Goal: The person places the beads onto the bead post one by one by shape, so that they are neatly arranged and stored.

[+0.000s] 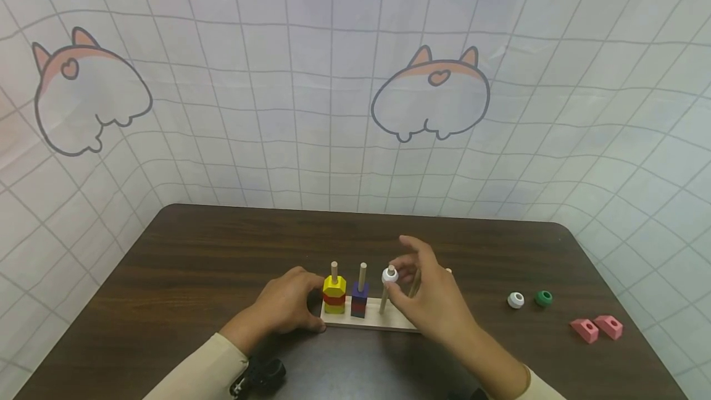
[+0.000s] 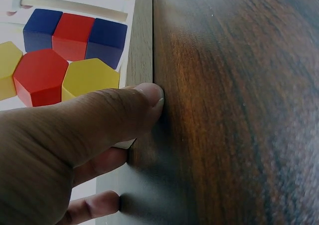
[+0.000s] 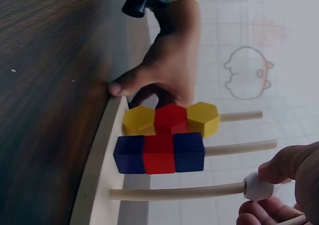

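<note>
My left hand (image 1: 284, 302) grips the left end of a pale wooden peg base (image 1: 383, 322), thumb along its front edge. Hexagonal blocks (image 3: 171, 118), yellow, red and yellow, are stacked on the first peg. On the second peg sit square blocks (image 3: 159, 153), blue, red and blue. A white bead (image 1: 390, 275) is around the third peg (image 3: 174, 193), close to its top; my right hand (image 1: 436, 301) pinches it between thumb and fingers. The base's right end is mostly hidden behind that hand.
To the right on the dark wooden table (image 1: 222, 245) lie a loose white bead (image 1: 515, 300), a green bead (image 1: 544, 299) and two pink sloped blocks (image 1: 584, 330). A grid-patterned curtain (image 1: 311, 110) hangs behind the table.
</note>
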A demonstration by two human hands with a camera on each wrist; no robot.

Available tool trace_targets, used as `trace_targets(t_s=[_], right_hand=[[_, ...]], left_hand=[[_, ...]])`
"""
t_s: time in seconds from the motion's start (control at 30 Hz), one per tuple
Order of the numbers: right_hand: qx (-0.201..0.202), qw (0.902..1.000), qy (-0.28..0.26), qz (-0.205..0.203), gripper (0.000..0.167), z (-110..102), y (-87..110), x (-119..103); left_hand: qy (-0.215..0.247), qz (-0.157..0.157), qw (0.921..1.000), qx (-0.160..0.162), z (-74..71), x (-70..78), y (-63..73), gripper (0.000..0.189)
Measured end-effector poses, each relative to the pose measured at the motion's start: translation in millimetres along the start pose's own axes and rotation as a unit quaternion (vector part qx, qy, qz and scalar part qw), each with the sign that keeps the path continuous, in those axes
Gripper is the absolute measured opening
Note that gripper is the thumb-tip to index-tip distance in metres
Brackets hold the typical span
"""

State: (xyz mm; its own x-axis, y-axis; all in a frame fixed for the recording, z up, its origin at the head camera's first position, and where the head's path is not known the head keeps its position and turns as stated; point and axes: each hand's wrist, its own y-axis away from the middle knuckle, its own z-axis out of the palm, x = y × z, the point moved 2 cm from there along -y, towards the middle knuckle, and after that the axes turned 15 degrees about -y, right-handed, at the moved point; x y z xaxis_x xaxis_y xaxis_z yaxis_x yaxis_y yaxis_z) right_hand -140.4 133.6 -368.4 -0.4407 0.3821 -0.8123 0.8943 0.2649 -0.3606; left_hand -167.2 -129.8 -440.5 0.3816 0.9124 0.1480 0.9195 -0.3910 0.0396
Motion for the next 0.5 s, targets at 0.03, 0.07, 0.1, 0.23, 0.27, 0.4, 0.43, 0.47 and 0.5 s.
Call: trace_targets(t_s=[0.03, 0.07, 0.1, 0.23, 0.27, 0.4, 0.43, 0.47, 0.5], right_hand=[[0.004, 1.0000, 0.000, 0.000, 0.080, 1, 0.6, 1], [0.007, 1.0000, 0.000, -0.003, 0.084, 1, 1.0, 2], [0.011, 0.9999, -0.002, -0.004, 0.088, 2, 1.4, 3], [0.019, 0.9994, -0.026, 0.013, 0.102, 4, 3.3, 9], [0.019, 0.9990, -0.034, 0.020, 0.104, 5, 3.9, 10], [0.019, 0.9967, -0.062, 0.049, 0.108, 10, 7.8, 19], [0.019, 0.9963, -0.066, 0.052, 0.109, 12, 8.9, 21], [0.019, 0.9959, -0.069, 0.055, 0.110, 13, 10.1, 23], [0.018, 0.9956, -0.072, 0.058, 0.110, 15, 11.3, 26]], left_hand=[[0.001, 0.000, 1.0000, 0.000, 0.1, 0.0, 0.1, 0.060], [0.000, 0.001, 1.0000, 0.001, 0.2, 0.0, 0.1, 0.060], [0.001, 0.001, 1.0000, 0.002, 0.3, -0.2, 0.1, 0.060], [0.001, 0.003, 1.0000, 0.004, 0.1, -0.2, 0.5, 0.060], [0.001, 0.004, 1.0000, 0.005, 0.1, -0.2, 0.5, 0.060], [0.001, 0.003, 1.0000, 0.004, 0.6, -0.1, 0.6, 0.061], [0.001, 0.003, 1.0000, 0.003, 0.9, -0.1, 0.5, 0.062], [0.001, 0.003, 1.0000, 0.002, 1.1, -0.1, 0.4, 0.063], [0.001, 0.002, 1.0000, 0.001, 1.2, -0.1, 0.3, 0.063]])
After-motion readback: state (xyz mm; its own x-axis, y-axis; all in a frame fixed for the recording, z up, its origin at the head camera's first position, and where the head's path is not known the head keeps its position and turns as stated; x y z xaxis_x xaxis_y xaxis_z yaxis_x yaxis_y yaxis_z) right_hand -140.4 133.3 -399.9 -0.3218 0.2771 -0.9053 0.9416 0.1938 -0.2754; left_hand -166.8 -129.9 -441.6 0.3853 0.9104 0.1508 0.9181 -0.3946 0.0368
